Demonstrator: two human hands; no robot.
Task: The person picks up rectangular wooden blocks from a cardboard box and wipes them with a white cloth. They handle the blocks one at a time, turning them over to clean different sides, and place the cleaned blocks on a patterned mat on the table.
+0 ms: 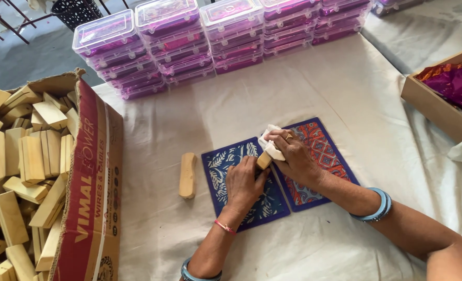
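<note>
Blues, purples and pale wood on a cream cloth

My left hand [245,179] grips a pale tan wooden piece [264,160], my right hand [293,156] a white cloth [271,143]; beneath them lie a navy mat with white leaf print [226,171] and a navy-edged mat of red and blue diamonds [322,156]. A light wooden block [188,175] lies centre-left, a red-sided carton [90,198] of blond wood at left, clear boxes with magenta-purple contents [189,41] along the top, shiny purple foil [457,83] at upper right, and the tablecloth [345,88] is cream.

A cloth-covered table [345,93] stands in daylight on a grey floor [28,57].
</note>
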